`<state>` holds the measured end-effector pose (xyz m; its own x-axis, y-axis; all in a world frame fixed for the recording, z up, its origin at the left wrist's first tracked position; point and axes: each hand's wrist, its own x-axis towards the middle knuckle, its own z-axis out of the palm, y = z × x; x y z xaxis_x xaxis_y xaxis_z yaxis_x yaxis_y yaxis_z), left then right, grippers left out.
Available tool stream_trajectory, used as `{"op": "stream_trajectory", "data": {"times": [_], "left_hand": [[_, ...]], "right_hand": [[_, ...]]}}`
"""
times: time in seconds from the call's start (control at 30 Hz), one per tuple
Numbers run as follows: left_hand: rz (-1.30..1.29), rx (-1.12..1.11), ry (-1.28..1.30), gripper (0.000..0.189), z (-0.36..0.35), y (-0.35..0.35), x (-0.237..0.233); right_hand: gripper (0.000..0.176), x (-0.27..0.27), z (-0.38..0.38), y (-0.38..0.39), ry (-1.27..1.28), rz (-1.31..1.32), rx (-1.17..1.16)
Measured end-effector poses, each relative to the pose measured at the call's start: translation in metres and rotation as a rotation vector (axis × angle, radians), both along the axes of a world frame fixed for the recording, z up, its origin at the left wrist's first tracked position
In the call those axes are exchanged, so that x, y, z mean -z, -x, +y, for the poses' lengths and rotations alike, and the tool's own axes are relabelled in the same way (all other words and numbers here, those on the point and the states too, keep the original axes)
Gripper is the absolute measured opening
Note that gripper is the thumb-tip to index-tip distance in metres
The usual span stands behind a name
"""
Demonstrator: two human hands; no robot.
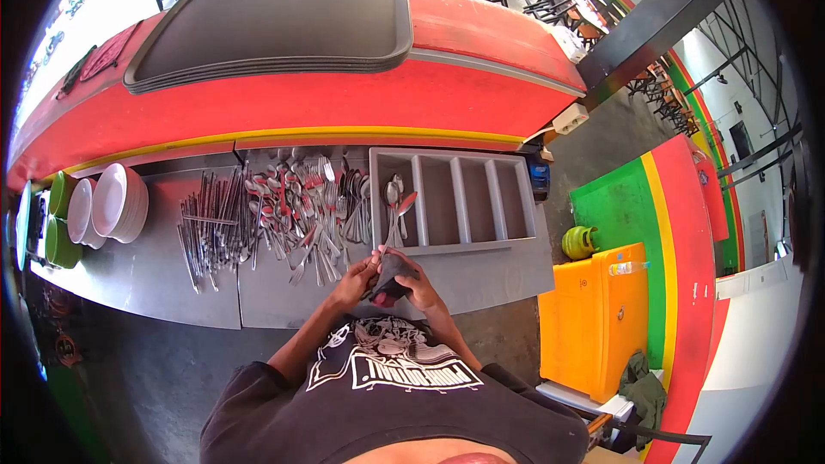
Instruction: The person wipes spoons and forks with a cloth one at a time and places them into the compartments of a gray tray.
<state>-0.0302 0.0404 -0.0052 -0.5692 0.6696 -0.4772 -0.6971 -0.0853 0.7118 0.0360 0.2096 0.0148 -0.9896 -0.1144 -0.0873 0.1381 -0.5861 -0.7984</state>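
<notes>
My left hand point(353, 282) is closed in front of the grey cutlery tray point(436, 249), its fingers pinched at the handle end of a spoon point(407, 204). That spoon points away from me over the tray's leftmost compartment; its bowl reflects red. Wrapped in my right hand point(422, 290) is a dark cloth point(394, 271) with a reddish part below, bunched against the left fingers. The cloth hides part of both grips. More spoons point(394, 189) lie in the leftmost compartment. Left of the tray, a heap of mixed spoons and forks point(301, 206) spreads over the metal counter point(284, 305).
Knives point(210, 223) lie piled left of the heap, then stacked white plates point(120, 202) and green bowls point(62, 241). Behind, brown serving trays point(275, 17) sit on a red ledge point(344, 103). An orange cabinet point(580, 326) stands right.
</notes>
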Motion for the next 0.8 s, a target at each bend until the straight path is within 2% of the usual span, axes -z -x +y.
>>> {"op": "stream_trajectory", "data": {"times": [0.1,0.2,0.3,0.4,0.47,0.53,0.6,0.7,0.8], "left_hand": [[-0.049,-0.018,-0.023,0.033,0.006,-0.004,0.002],[0.192,0.093,0.024,0.034,0.0,-0.006,-0.011],[0.326,0.186,0.014,0.037,0.001,-0.005,0.025],[0.624,0.265,0.104,0.034,0.003,-0.005,0.039],[0.903,0.144,0.275,0.028,0.006,-0.015,0.052],[1.017,0.076,0.353,0.019,0.009,-0.017,0.047],[0.969,0.074,0.335,0.007,0.013,-0.012,0.035],[0.862,0.082,0.406,0.005,0.012,-0.011,0.003],[0.942,-0.089,0.427,0.007,0.016,-0.014,0.009]], "right_hand": [[0.052,0.008,0.001,0.002,-0.149,-0.137,0.07],[0.037,0.014,0.0,0.001,-0.203,-0.211,0.169],[0.031,0.028,0.005,-0.002,-0.22,-0.275,0.224],[0.025,0.033,0.009,-0.001,-0.249,-0.284,0.226],[0.022,0.026,0.011,-0.003,-0.324,-0.338,0.25],[0.021,0.02,0.012,-0.004,-0.371,-0.372,0.264],[0.021,0.018,0.011,-0.005,-0.388,-0.387,0.27],[0.02,0.019,0.009,-0.003,-0.445,-0.333,0.313],[0.023,0.019,0.008,-0.001,-0.529,-0.31,0.3]]}}
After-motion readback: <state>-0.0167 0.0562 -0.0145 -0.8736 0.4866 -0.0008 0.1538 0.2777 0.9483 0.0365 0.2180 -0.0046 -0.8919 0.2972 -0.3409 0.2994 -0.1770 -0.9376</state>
